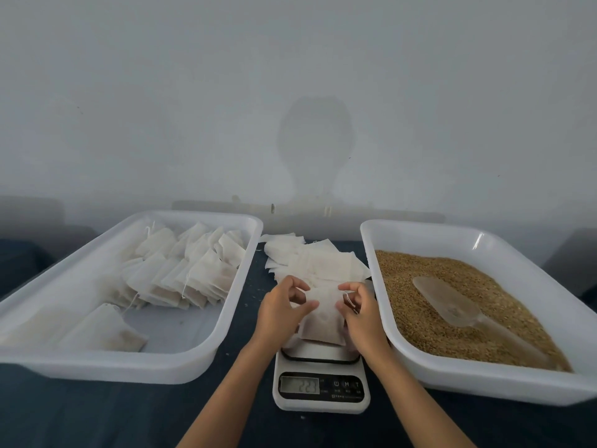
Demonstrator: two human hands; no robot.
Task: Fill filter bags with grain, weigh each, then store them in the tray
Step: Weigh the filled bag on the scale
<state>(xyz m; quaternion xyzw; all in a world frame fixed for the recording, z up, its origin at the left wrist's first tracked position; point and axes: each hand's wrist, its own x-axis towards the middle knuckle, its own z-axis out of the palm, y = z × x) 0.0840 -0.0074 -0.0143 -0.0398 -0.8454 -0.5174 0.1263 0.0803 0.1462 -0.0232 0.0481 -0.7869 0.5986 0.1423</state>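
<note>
- Both hands pinch one filled filter bag (pixel 323 318) by its top: the left hand (pixel 279 313) has its grip on the upper left corner, the right hand (pixel 358 313) on the upper right corner, by the drawstring.
- The bag's lower end sits on or just above the scale (pixel 321 379) platform near the front edge of the surface (pixel 129 415); I cannot tell which.
- The display shows digits, blurred.
- Risk: while fingers bear on the bag, the reading would likely be false.
- Risk: if the mouth is not drawn shut, tilting could spill grain.
- Empty bags (pixel 310 260) lie beyond; the storage tray (pixel 200 357) sits left, the grain tray (pixel 400 347) with its scoop (pixel 452 302) right.
</note>
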